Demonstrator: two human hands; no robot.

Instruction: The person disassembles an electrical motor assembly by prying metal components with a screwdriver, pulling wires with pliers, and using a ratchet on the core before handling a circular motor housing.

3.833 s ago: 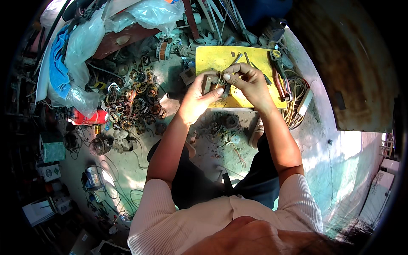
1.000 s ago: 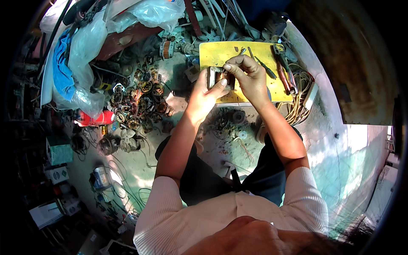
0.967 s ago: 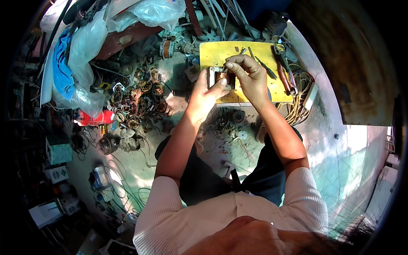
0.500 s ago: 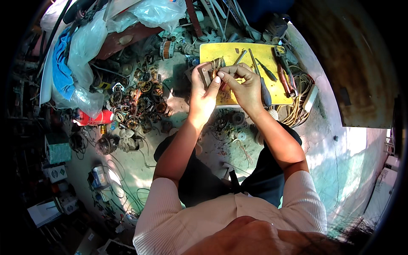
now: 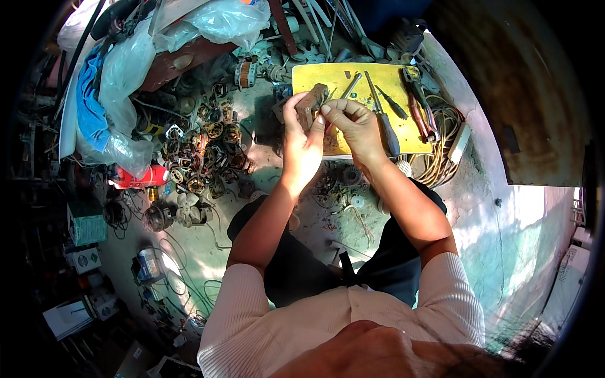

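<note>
In front of me both hands meet over the left part of a yellow board (image 5: 309, 73). My left hand (image 5: 301, 142) is closed round a rusty brown block (image 5: 313, 98), which looks like a small motor core. My right hand (image 5: 356, 126) pinches with thumb and forefinger at the block's right side; what lies between these fingertips is too small to make out. Right of the hands, a long screwdriver (image 5: 389, 133) and a short dark screwdriver (image 5: 392, 104) rest on the board. Pliers with red and dark handles (image 5: 417, 107) lie near its right edge.
To the left is a heap of old motor cores with copper windings (image 5: 201, 142). A red bottle (image 5: 140, 176) and motor parts (image 5: 192, 211) lie near it. Coiled cable (image 5: 446, 151) sits right of the board. Wire scraps (image 5: 359, 217) lie between my legs.
The brown block has been turned and raised in my left hand, so its broad side now shows and its copper part is hidden. My right fingers stay pinched beside it, slightly lower.
</note>
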